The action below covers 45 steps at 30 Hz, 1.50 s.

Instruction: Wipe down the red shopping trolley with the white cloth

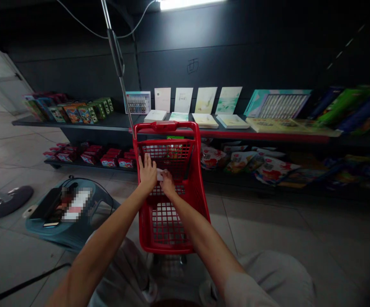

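Note:
A red plastic shopping basket cart (200, 179) stands in front of me, its mesh walls open at the top. My left hand (147, 172) reaches into it with fingers stretched out flat against the inner mesh. My right hand (166, 181) is beside it, fingers pinched on a small white object (160, 174) that I cannot identify. The two hands touch around that white piece. Something green and orange (174, 150) shows behind the basket's far mesh wall.
A dark shelf (114, 123) behind the cart carries boxed toys, notebooks (206, 120) and pencil sets (137, 102); a lower shelf holds red packs (108, 161) and bags. A teal stool (76, 230) with a phone and items sits at left. A metal pole (118, 64) rises behind the cart. A cable crosses the tiled floor.

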Motion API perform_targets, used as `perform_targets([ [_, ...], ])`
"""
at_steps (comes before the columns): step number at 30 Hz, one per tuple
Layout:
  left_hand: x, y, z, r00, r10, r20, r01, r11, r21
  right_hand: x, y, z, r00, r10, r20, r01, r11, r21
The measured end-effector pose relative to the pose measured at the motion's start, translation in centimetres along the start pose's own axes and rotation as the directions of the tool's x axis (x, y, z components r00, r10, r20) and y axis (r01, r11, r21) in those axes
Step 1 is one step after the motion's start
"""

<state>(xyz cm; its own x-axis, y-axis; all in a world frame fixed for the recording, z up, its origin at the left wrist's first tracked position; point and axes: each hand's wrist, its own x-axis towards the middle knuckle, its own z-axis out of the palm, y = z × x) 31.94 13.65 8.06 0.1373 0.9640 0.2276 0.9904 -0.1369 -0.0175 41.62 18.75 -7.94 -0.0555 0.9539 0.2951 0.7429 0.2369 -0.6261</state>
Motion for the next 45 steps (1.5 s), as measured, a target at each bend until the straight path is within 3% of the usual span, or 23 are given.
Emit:
perform_targets([
  [4, 0.6, -1.4, -1.1, 0.984, 0.023, -0.178, -0.017, 0.999, 0.036, 1.1, 1.0, -0.7, 0.978, 0.091, -0.186, -0.076, 0.994, 0.083],
  [6, 1.0, -2.3, -2.1, 0.970, -0.085, -0.227, 0.090, 0.996, 0.008, 2.5, 1.0, -1.6, 0.959, 0.108, -0.263, -0.080, 0.990, 0.114],
  [9, 1.6, -3.1, -2.6, 0.961, -0.260, -0.098, 0.257, 0.965, -0.043, 4.6, 0.4, -3.1, 0.906, 0.088, -0.415, -0.014, 0.984, 0.179],
  [12, 1.7, -3.1, -2.3, 0.962, -0.272, -0.012, 0.272, 0.962, -0.028, 6.0, -1.1, -4.1, 0.855, 0.012, -0.519, 0.101, 0.977, 0.189],
  [16, 1.3, -2.9, -1.9, 0.965, -0.261, -0.026, 0.261, 0.965, 0.008, 7.1, -3.7, -4.0, 0.879, -0.141, -0.455, 0.191, 0.979, 0.067],
  [19, 1.2, -2.9, -2.2, 0.967, -0.255, -0.019, 0.255, 0.967, -0.008, 7.3, -4.6, -3.0, 0.923, -0.172, -0.344, 0.174, 0.984, -0.025],
  [22, 1.4, -3.0, -2.6, 0.964, -0.266, -0.006, 0.266, 0.964, -0.021, 5.8, -3.7, -1.9, 0.974, -0.187, -0.127, 0.181, 0.982, -0.058],
  [25, 1.4, -3.2, -2.6, 0.963, -0.268, -0.009, 0.268, 0.963, -0.024, 2.8, -1.4, -1.0, 0.988, -0.154, 0.010, 0.154, 0.987, -0.053],
  [28, 1.3, -3.5, -2.3, 0.965, -0.261, -0.037, 0.260, 0.965, -0.022, 0.1, 0.5, -0.7, 0.996, -0.091, 0.010, 0.092, 0.995, -0.039],
  [30, 1.1, -3.6, -2.0, 0.965, -0.256, -0.051, 0.255, 0.967, -0.029, -0.1, 0.6, -1.1, 0.997, -0.074, -0.018, 0.073, 0.997, -0.016],
  [32, 1.0, -3.7, -1.9, 0.966, -0.252, -0.056, 0.250, 0.967, -0.043, 1.2, -0.5, -2.1, 0.995, -0.075, -0.061, 0.076, 0.997, 0.013],
  [35, 1.1, -3.7, -1.9, 0.963, -0.266, -0.049, 0.263, 0.963, -0.054, 5.4, -3.9, -4.4, 0.975, -0.117, -0.191, 0.132, 0.989, 0.069],
  [37, 1.1, -3.7, -2.0, 0.960, -0.279, -0.041, 0.276, 0.959, -0.058, 8.1, -6.2, -5.7, 0.901, -0.201, -0.384, 0.264, 0.957, 0.118],
  [39, 1.1, -3.7, -2.0, 0.958, -0.284, -0.038, 0.281, 0.958, -0.064, 9.4, -7.5, -6.2, 0.845, -0.286, -0.451, 0.355, 0.932, 0.075],
  [40, 1.1, -3.7, -2.0, 0.957, -0.286, -0.040, 0.283, 0.957, -0.067, 9.5, -7.7, -6.1, 0.843, -0.328, -0.425, 0.378, 0.925, 0.036],
  [42, 1.0, -3.9, -1.9, 0.955, -0.292, -0.044, 0.288, 0.955, -0.075, 8.8, -7.1, -5.0, 0.884, -0.381, -0.270, 0.383, 0.923, -0.048],
  [45, 1.0, -4.1, -1.7, 0.962, -0.270, -0.045, 0.266, 0.961, -0.074, 6.5, -5.2, -2.2, 0.936, -0.349, -0.045, 0.342, 0.932, -0.120],
])
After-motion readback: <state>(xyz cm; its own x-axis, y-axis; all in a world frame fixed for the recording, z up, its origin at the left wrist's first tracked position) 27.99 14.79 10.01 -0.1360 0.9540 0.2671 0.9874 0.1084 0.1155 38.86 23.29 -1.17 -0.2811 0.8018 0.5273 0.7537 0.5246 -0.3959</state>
